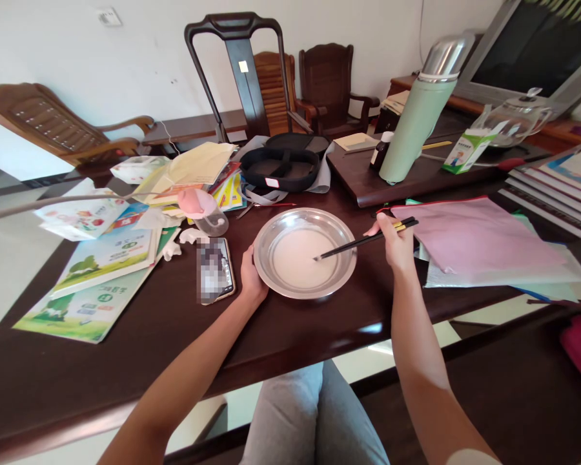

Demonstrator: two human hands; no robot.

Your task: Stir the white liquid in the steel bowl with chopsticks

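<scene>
A round metal basin (pixel 271 279) rests on the dark wooden table, with a pale, whitish mixture (pixel 295 261) in its bottom. At its left rim is my left hand (pixel 252 276), gripping the edge; the fingertips are partly hidden by the basin. My right hand (pixel 394 242) is closed around a pair of black chopsticks (pixel 356 244) with gold bands. The chopsticks slant down to the left over the basin's right rim. Their tips are at the whitish mixture near the basin's middle. Just left of my left hand lies a phone (pixel 216 270) with its screen partly blurred.
Left of the phone are booklets (pixel 90 303), crumpled tissues (pixel 173 250) and a pink-lidded clear cup (pixel 213 219). A black open case (pixel 281 168) lies behind the basin. A green thermos (pixel 416 123) stands on a raised board; a pink folder (pixel 474 239) lies right.
</scene>
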